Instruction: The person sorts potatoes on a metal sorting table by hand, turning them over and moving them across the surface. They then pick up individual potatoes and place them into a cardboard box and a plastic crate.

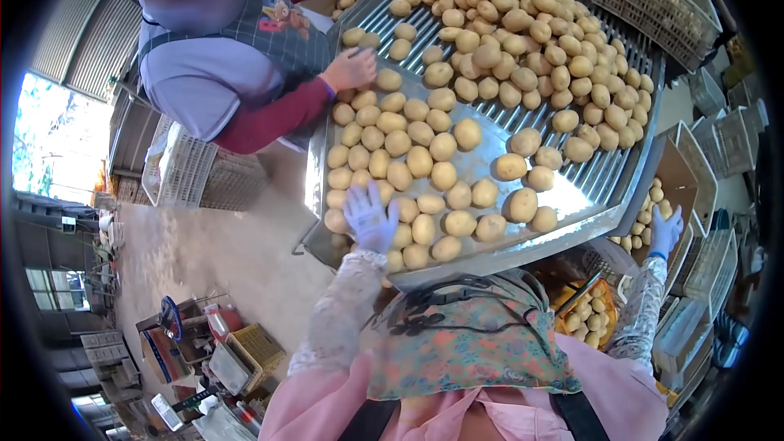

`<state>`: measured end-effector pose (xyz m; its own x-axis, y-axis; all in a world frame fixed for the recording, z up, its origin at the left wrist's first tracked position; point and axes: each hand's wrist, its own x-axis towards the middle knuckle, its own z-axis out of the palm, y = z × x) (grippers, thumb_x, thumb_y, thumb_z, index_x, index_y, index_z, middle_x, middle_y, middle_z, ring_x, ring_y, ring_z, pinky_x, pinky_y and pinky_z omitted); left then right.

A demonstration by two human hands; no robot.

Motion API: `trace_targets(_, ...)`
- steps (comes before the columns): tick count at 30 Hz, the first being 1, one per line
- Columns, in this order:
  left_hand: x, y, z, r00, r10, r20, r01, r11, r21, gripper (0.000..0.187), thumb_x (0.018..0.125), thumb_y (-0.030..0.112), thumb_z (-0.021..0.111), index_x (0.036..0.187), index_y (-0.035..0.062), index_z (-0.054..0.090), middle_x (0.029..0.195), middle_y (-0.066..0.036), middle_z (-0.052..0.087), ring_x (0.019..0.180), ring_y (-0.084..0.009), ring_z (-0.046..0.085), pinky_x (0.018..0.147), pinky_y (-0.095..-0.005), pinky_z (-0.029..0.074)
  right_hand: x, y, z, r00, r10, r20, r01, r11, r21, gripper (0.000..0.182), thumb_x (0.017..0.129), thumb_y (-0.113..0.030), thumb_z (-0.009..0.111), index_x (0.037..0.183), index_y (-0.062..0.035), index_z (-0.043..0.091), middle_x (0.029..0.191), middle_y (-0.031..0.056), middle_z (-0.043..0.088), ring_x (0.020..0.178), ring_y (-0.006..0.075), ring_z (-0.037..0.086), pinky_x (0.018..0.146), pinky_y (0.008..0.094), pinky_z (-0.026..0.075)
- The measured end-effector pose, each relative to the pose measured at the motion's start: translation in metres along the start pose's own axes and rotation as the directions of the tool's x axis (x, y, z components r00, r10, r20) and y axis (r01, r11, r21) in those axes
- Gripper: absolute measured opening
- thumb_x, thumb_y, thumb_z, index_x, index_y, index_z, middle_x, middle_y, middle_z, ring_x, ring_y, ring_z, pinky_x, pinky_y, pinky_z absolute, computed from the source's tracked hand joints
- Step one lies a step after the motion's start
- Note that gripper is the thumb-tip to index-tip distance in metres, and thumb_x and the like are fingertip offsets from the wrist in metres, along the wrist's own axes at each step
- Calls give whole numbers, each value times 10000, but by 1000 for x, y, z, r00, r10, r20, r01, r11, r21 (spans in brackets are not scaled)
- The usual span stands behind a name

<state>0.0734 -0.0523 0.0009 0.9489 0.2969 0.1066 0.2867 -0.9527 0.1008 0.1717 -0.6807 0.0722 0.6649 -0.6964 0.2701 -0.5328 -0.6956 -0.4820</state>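
Observation:
My left hand point(371, 219), in a pale lavender glove, rests on the potatoes point(398, 144) at the left side of a metal sorting table point(482, 135). Its fingers are spread and grasp nothing. Out to the right, my right hand point(665, 233), gloved the same way, is beside a cardboard box point(682, 171) with potatoes point(643, 220) in it. The fingers there stand apart, and I see nothing held. A big heap of potatoes point(523, 33) covers the slatted far part of the table.
Across the left edge, a co-worker's hand point(349, 71) touches potatoes. Plastic crates stand at the far right point(653, 0) and on the floor at left point(200, 167). Close to my right side is an orange-edged bag of potatoes point(586, 317). A metal rim point(506, 260) borders the table's near edge.

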Motion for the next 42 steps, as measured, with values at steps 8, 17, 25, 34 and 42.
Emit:
trace_targets(8, -51, 39, -14, 941, 337, 21, -335, 940, -65, 591, 931, 469, 564, 1451, 192, 526, 1508, -199, 448, 1403, -449, 369, 1127, -696, 194, -152, -149, 39, 129, -950, 285, 809, 267, 524, 595, 738, -269, 704, 1321, -169, 631, 1288, 160, 605, 1166, 378, 584, 1002, 484, 456)
trace_targets(17, -86, -54, -59, 988, 142, -65, -153, 967, -202, 590, 883, 348, 646, 1380, 47, 538, 1332, -204, 518, 1269, -434, 456, 1058, -585, 336, -245, -244, 107, 102, -642, 760, 756, 546, 360, 557, 733, -204, 732, 1270, -209, 584, 1174, 212, 555, 1100, 391, 610, 910, 495, 523)
trace_targets(25, -61, 60, -5, 998, 17, 59, -12, 996, -84, 655, 960, 401, 561, 1486, 34, 427, 1532, -273, 370, 1446, -481, 281, 1186, -618, 170, -228, -216, 111, 184, -761, 622, 360, 641, 678, 389, 807, -159, 737, 1184, -138, 645, 1223, 154, 594, 1134, 316, 617, 969, 432, 511)
trace_targets(34, 14, 3, 4, 999, 49, -23, -49, 998, -27, 713, 941, 497, 548, 1479, 40, 447, 1550, -210, 394, 1419, -476, 336, 1167, -656, 153, -22, -2, 13, 947, -236, -216, 241, 970, -1, 658, 811, -134, 750, 1407, 4, 507, 1320, 165, 578, 1212, 326, 565, 1054, 402, 447)
trace_targets(42, -12, 88, -1, 890, 443, 108, -441, 896, -44, 741, 925, 522, 540, 1515, 96, 398, 1520, -169, 436, 1436, -391, 353, 1141, -707, 141, -139, -99, 70, 233, -898, 375, 893, 350, 283, 766, 639, -441, 798, 1349, -213, 623, 1480, 275, 436, 1156, 439, 581, 996, 511, 481)
